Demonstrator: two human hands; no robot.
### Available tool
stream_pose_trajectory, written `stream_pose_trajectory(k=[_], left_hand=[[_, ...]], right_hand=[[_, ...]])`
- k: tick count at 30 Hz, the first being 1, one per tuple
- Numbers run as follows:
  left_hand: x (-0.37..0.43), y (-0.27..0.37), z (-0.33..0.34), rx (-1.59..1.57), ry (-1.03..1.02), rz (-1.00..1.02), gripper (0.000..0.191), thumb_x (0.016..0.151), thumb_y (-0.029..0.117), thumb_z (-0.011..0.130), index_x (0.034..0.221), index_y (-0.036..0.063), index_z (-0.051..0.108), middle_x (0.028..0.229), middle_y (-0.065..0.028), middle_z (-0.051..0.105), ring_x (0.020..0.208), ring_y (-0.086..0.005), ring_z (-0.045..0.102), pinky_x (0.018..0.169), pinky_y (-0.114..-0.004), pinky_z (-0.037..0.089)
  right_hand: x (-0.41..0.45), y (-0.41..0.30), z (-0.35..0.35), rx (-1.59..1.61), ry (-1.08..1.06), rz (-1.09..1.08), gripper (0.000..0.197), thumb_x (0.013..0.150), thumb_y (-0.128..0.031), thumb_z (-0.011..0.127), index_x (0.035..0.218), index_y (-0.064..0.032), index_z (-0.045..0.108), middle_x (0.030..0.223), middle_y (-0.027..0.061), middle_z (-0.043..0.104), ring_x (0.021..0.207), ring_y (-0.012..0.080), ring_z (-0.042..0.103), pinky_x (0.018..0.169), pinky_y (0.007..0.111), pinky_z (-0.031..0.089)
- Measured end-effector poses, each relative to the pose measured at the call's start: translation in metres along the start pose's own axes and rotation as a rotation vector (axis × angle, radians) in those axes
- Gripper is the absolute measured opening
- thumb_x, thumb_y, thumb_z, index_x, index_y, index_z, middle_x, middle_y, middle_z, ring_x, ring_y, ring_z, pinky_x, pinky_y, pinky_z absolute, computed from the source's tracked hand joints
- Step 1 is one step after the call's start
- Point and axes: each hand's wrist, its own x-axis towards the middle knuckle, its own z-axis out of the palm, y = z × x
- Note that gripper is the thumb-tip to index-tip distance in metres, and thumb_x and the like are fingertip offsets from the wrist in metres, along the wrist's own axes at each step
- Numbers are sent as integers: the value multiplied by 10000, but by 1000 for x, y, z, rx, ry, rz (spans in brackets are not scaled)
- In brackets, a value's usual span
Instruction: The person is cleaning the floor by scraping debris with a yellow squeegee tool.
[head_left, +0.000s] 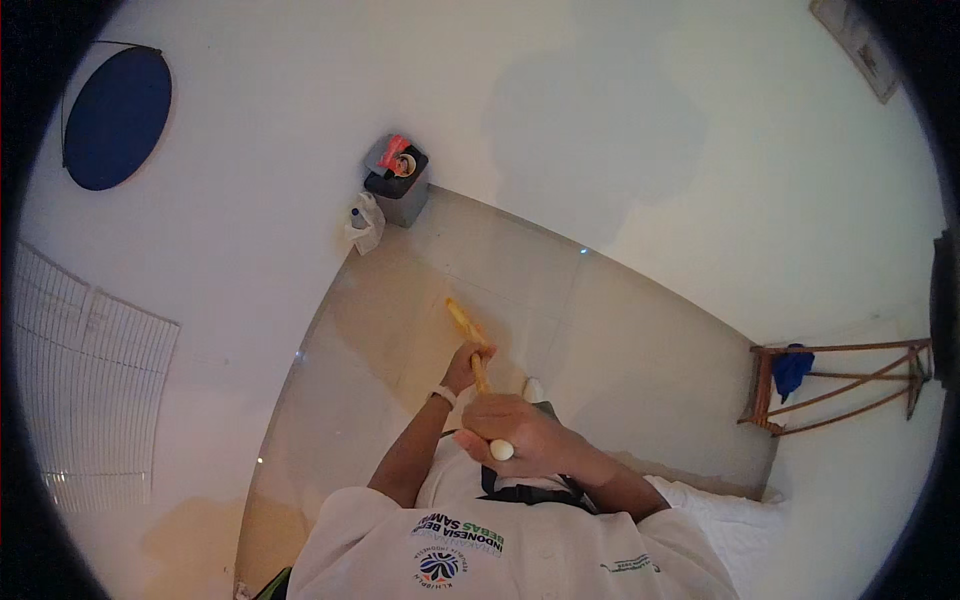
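A long-handled floor tool, likely a broom, runs down from my chest to the floor; its yellow-brown handle (480, 373) has a white end cap (502, 450). My left hand (469, 363), with a pale band on its wrist, grips the shaft lower down. Closer to the camera, my right hand (514, 426) wraps the top of the handle just below the cap. At the far end, a narrow yellow head (459, 315) meets or hangs just above the tiled floor (420, 262); which one I cannot tell.
A grey bin (405, 202) with a cup and red packet on top stands in the corner. Beside it sits a white plastic bag (367, 231) holding a bottle. A wooden rack (840, 382) with a blue cloth (791, 369) is at right. White bedding (720, 517) lies at lower right.
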Motion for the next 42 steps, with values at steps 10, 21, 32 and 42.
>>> stream_pose_trajectory(k=[10,21,32,42], left_hand=[[-38,85,0,1087,-425,-363,324,771,363,680,792,40,662,816,-198,659,756,-353,642,638,-419,489],[-136,54,-56,892,-329,-104,371,816,395,656,925,40,667,850,-185,682,792,-290,669,707,-401,500],[13,4,-37,72,64,113,264,856,219,690,827,17,523,782,-99,546,698,-198,573,654,-281,478],[-29,80,-20,949,-147,-133,366,796,329,706,723,5,553,718,-202,576,694,-381,577,605,-429,447]], right_hand=[[-13,-10,-49,373,709,426,351,994,-179,471,694,2,488,663,28,499,577,106,431,558,284,379],[-6,23,17,257,66,295,202,950,-135,530,786,-19,550,745,57,564,722,186,532,711,322,425],[7,-3,32,-129,-162,-31,220,920,-179,600,764,-30,557,734,96,565,786,277,547,872,402,404],[23,-7,-42,37,312,102,384,993,-253,445,692,-34,538,661,65,559,657,207,552,872,437,416]])
